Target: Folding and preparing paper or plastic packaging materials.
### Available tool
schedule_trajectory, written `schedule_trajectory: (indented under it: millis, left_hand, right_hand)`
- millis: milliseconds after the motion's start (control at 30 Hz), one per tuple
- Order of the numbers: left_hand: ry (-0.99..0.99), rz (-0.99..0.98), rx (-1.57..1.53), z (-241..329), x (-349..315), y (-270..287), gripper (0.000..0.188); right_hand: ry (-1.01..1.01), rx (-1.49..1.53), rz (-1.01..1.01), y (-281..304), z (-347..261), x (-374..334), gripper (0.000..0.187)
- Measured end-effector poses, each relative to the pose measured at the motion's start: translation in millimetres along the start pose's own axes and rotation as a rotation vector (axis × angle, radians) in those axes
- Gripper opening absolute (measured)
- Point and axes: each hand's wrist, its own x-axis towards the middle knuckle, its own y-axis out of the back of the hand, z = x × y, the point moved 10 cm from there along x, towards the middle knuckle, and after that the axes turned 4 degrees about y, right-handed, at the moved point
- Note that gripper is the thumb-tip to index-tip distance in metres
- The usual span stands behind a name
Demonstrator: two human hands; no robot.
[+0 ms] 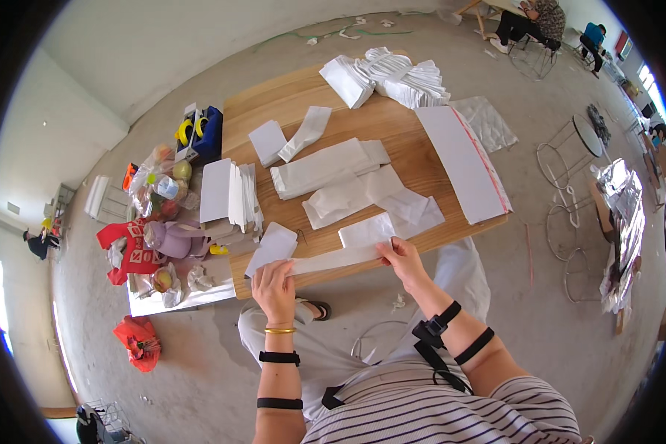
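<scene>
A narrow white strip [334, 260], paper or thin film, stretches between my hands above the near edge of the wooden table. Its left end is in my left hand [274, 287], whose fingers are closed beside a white card [274, 246]. My right hand [401, 260] pinches the other end between thumb and fingers. Just beyond lie loose white sheets [370, 231], partly see-through. Farther up are a wide flat white piece [348, 196] and a folded white stack [325, 169].
A white board [462, 166] covers the table's right side, bundled white sheets [407, 78] its far end. White cards [226, 192] stand at the left. Beyond them are a blue tape holder [209, 133], bags of fruit [163, 181] and a red bag [129, 248]. Wire stools [570, 152] stand right.
</scene>
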Motion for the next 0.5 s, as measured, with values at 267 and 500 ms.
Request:
schedule_trajectory:
  millis: [267, 500]
  left_hand:
    - [0.05, -0.275, 0.173, -3, -34, -48, 0.049]
    - [0.032, -0.402, -0.172, 56, -36, -91, 0.052]
  right_hand:
    - [0.026, -0.226, 0.035, 11, 5, 10, 0.021]
    - [0.033, -0.266, 0.101, 21, 8, 10, 0.024]
